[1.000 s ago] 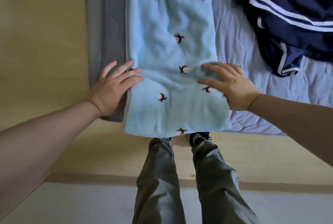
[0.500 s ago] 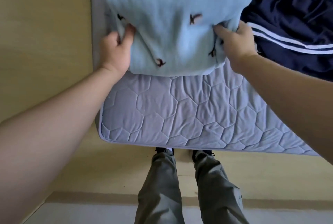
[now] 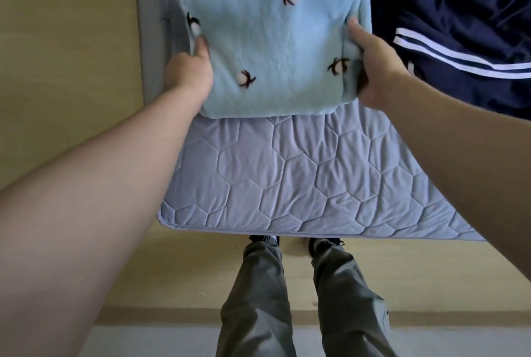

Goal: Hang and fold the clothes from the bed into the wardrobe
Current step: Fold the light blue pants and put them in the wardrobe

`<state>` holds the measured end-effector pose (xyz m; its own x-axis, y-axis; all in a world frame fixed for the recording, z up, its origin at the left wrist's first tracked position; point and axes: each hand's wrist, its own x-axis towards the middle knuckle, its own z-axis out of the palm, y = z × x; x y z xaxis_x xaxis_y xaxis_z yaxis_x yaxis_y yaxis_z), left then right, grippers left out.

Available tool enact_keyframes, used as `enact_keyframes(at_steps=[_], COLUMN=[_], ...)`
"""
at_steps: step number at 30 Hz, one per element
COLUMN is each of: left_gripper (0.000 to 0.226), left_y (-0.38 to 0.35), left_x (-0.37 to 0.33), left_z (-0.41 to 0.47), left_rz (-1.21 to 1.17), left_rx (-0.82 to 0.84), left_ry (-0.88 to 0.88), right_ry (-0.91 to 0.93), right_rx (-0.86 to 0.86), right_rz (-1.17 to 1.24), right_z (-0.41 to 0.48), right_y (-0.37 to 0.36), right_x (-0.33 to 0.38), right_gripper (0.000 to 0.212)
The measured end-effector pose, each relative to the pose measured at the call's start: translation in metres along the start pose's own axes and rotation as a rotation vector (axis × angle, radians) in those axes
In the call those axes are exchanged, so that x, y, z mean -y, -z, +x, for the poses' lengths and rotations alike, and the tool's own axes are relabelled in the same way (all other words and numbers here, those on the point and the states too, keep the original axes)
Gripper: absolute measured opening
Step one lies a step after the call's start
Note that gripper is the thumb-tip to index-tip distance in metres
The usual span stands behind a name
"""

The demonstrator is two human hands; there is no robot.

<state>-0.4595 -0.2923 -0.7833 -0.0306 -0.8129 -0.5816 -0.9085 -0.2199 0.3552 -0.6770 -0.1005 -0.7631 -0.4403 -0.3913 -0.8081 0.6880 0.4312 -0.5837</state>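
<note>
The left hand point(image 3: 188, 72) and right hand point(image 3: 373, 69) flank the folded light blue garment point(image 3: 273, 49) in the upper middle of the frame, one at each side edge. Its far end is cut off by the top of the frame. Whether it rests on the quilted mattress point(image 3: 301, 178) or is lifted cannot be told. Each hand grips the cloth, thumb on top, with the fingers hidden beneath the folds. Just beside the right hand, at upper right, lies a navy garment with white stripes point(image 3: 459, 26), partly out of frame.
</note>
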Motion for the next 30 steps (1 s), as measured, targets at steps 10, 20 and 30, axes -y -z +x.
enact_keyframes(at_steps=[10,20,30], left_gripper=[0.07,0.065,0.044], left_y=[0.005,0.012,0.037], left_x=[0.014,0.02,0.017], left_z=[-0.011,-0.007,-0.032], left_rz=[-0.393,-0.709,-0.842], left_rx=[0.279,0.712,0.82], left_ry=[0.086,0.038,0.108], right_ry=[-0.029,-0.184,-0.213], right_rx=[-0.115,0.21,0.205], right_rz=[0.2,0.024,0.139], right_z=[-0.008,-0.019,-0.046], right_y=[0.017,0.013,0.008], right_x=[-0.035,-0.037,-0.02], right_gripper=[0.039,0.072,0.071])
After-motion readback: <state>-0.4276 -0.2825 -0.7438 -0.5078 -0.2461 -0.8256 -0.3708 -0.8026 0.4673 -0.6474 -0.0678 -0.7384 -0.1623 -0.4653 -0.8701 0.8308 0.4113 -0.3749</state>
